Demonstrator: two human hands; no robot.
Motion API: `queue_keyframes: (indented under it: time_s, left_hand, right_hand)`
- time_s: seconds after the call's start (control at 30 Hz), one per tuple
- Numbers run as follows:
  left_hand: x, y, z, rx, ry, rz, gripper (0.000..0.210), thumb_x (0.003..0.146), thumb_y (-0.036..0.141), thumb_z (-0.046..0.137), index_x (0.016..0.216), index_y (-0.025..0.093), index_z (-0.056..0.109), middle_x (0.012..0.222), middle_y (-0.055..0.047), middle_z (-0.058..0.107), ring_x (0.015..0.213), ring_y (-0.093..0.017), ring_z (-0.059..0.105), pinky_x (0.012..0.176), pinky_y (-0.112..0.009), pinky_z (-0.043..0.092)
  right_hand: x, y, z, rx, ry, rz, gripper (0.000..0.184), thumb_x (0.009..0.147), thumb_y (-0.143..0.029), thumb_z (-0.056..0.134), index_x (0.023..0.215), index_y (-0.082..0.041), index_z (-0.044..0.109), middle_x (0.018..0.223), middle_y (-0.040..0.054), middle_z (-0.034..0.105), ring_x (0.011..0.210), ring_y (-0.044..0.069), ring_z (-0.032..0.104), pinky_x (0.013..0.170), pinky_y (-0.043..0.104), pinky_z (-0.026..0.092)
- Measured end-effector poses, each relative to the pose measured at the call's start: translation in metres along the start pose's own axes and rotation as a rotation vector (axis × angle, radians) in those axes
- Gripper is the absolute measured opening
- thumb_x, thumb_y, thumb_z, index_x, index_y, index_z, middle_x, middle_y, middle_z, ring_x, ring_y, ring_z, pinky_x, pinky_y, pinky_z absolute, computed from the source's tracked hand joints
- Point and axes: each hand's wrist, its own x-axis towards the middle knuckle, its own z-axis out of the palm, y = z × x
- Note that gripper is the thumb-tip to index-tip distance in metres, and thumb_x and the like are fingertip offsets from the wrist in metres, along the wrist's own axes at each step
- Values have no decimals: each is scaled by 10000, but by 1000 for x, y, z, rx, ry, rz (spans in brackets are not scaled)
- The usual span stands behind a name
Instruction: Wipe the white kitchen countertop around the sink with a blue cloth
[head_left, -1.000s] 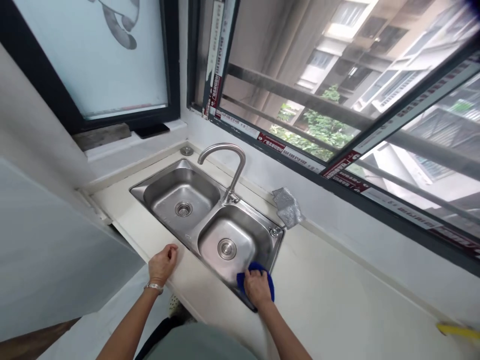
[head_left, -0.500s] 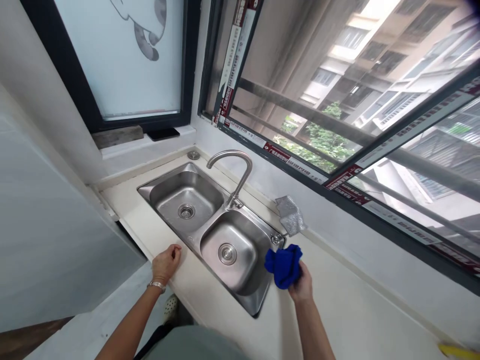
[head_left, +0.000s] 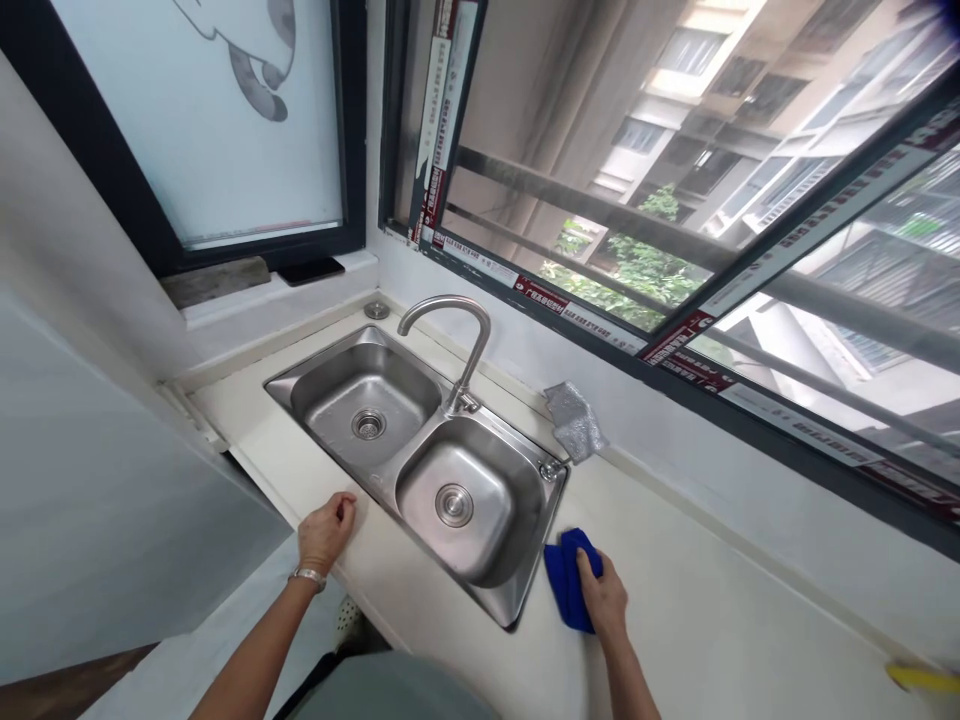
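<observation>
Pressing down with my right hand, I hold the folded blue cloth flat on the cream countertop, just beside the steel double sink. My left hand rests loosely curled, holding nothing, on the counter's front edge, well apart from the cloth.

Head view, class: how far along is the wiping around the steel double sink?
Done: both basins of the steel double sink look bare and shiny. In hand: the right hand presses a folded blue cloth flat on the cream countertop just right of the sink; the left hand rests on the counter's front edge. Left: the long countertop stretch to the right, and the crumpled silver cloth by the wall.
</observation>
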Motion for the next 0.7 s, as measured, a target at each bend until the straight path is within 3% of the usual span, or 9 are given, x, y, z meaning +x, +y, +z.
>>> queue_keyframes:
  time_s: [0.17, 0.23, 0.3, 0.4, 0.53, 0.6, 0.7]
  left_hand:
    - [1, 1, -1, -1, -4, -14, 288, 979, 315, 437, 1078, 254, 700, 731, -16, 708, 703, -188, 641, 601, -274, 301]
    - [1, 1, -1, -3, -5, -27, 283, 979, 312, 440, 1075, 253, 700, 723, -13, 703, 703, -187, 638, 601, -275, 296]
    - [2, 2, -1, -4, -8, -34, 280, 980, 313, 442, 1073, 257, 701, 725, -12, 701, 706, -186, 637, 603, -273, 294]
    - [2, 2, 0, 1, -13, -40, 279, 979, 318, 445, 1072, 264, 702, 729, -12, 699, 704, -185, 631, 601, -271, 289]
    - [3, 1, 1, 12, -17, -54, 288, 977, 319, 437, 1076, 261, 702, 723, -16, 690, 690, -187, 617, 594, -269, 280]
    - [3, 2, 0, 18, -22, -61, 292, 975, 321, 434, 1078, 260, 701, 700, -14, 676, 676, -187, 608, 592, -267, 279]
    - [4, 4, -1, 28, -32, -72, 297, 974, 324, 427, 1083, 258, 696, 665, -5, 648, 658, -183, 593, 590, -262, 285]
  right_hand:
    - [18, 4, 4, -97, 62, -13, 768, 728, -788, 456, 1088, -145, 672, 922, 136, 703, 932, 335, 641, 867, 485, 515]
    - [18, 7, 3, -139, 119, -29, 794, 767, -762, 410, 1154, -108, 643, 1040, 194, 681, 1016, 379, 619, 909, 547, 488]
    - [13, 11, 1, -174, 189, -77, 801, 802, -712, 396, 1269, -88, 578, 1282, 245, 580, 1198, 415, 530, 1010, 597, 414]
    - [3, 19, -2, -240, 232, -359, 698, 892, -583, 372, 1390, -106, 481, 1489, 212, 415, 1379, 382, 371, 1127, 595, 303]
    - [-1, 28, -1, -322, 13, -872, 504, 987, -360, 290, 1426, -166, 445, 1455, 128, 485, 1416, 285, 348, 1175, 558, 292]
    - [2, 29, 4, -348, -15, -944, 484, 987, -318, 306, 1432, -181, 436, 1454, 114, 485, 1418, 274, 345, 1184, 561, 287]
    - [13, 24, 16, -382, 112, -884, 467, 968, -312, 354, 1393, -165, 482, 1422, 139, 502, 1386, 299, 377, 1157, 576, 317]
